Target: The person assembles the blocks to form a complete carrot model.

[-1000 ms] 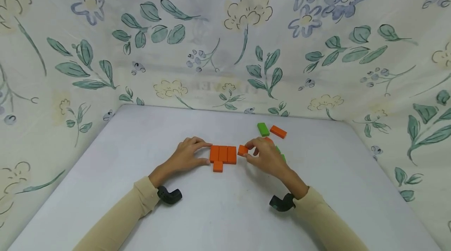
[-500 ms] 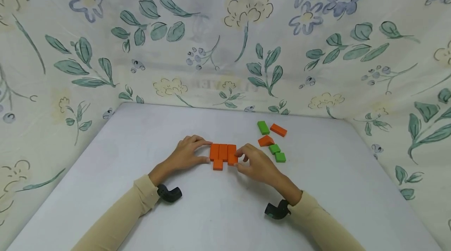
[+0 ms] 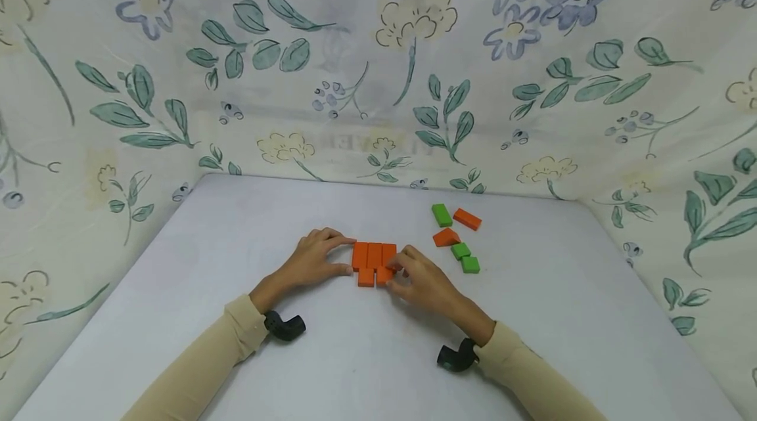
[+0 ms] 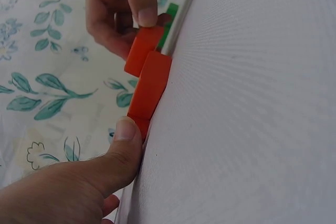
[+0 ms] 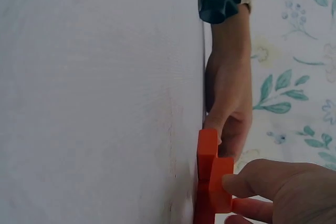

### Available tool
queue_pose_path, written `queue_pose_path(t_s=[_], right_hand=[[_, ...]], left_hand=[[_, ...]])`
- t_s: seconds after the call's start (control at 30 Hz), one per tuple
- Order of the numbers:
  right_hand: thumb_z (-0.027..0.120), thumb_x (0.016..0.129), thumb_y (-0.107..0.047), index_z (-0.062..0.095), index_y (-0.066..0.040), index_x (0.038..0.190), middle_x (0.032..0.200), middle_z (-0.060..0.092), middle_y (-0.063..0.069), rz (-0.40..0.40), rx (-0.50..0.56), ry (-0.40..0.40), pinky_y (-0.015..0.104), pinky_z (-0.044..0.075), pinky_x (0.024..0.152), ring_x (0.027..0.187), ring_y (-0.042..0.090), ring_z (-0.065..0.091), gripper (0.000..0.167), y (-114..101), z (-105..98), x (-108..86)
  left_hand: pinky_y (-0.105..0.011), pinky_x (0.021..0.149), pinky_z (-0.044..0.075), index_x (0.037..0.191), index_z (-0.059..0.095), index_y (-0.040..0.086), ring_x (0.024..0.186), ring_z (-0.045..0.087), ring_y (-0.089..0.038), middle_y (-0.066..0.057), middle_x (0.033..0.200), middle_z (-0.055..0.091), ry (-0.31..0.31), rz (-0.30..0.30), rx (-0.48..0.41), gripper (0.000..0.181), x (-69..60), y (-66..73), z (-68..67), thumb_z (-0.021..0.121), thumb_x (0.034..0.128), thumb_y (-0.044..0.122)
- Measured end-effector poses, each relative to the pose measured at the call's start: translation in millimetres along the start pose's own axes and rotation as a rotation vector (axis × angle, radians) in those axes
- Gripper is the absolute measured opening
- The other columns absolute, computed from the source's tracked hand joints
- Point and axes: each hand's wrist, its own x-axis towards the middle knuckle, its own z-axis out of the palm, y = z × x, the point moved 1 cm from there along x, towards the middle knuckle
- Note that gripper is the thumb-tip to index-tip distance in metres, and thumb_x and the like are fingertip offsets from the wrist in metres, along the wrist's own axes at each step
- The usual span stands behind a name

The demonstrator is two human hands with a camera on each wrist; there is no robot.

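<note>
Orange oblong blocks, three laid side by side, made a row (image 3: 374, 255) on the white tabletop (image 3: 331, 355), that part apparently done. Against the row's near side a first small orange block (image 3: 366, 278) was in place. A second small orange block (image 3: 382, 276), also at the row's near side but farther right, looked raised in the wrist views; its placing seemed unfinished. The right hand (image 3: 422, 280) pinched it between thumb and fingers. The left hand (image 3: 313, 258), thumb and forefinger spread wide, touched the row's left end and had nothing lifted. Beyond and right of the row, unjoined to it, lay a green oblong block (image 3: 441, 215), an orange oblong block (image 3: 467, 219), an orange wedge-like block (image 3: 446, 237) and two small green blocks (image 3: 460, 250). Floral cloth (image 3: 331, 79) hung behind the row.
</note>
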Motion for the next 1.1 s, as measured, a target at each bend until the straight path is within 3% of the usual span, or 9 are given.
queue_pose_path(t_s=[0.4,0.8,1.1], right_hand=[[0.076,0.088,-0.018,0.068,-0.009,0.109,0.098,0.056,0.0,-0.008,-0.046,0.005,0.023,0.05,0.076,0.085,0.008,0.053,0.024,0.7,9.3,1.7],[0.078,0.087,-0.019,0.068,-0.01,0.108,0.096,0.057,0.0,-0.088,-0.141,0.065,0.021,0.051,0.073,0.082,0.008,0.053,0.025,2.8,10.8,-0.7],[0.076,0.089,-0.021,0.067,-0.01,0.11,0.096,0.057,-0.001,-0.083,-0.157,0.046,0.02,0.05,0.073,0.082,0.007,0.051,0.024,3.5,12.0,-0.1]], left_hand=[[-0.045,0.091,0.037,0.137,0.061,0.027,0.12,0.05,-0.028,-0.005,0.133,0.058,-0.002,0.003,0.003,0.064,-0.1,-2.9,2.0,0.078,0.0814,0.052],[-0.047,0.092,0.036,0.138,0.061,0.026,0.122,0.049,-0.029,-0.006,0.134,0.057,-0.007,0.001,-0.005,0.063,1.7,-0.9,0.8,0.077,0.0823,0.051],[-0.048,0.093,0.036,0.138,0.061,0.025,0.122,0.049,-0.03,-0.007,0.134,0.057,-0.009,-0.011,-0.014,0.062,0.1,2.3,-0.8,0.078,0.0824,0.048]])
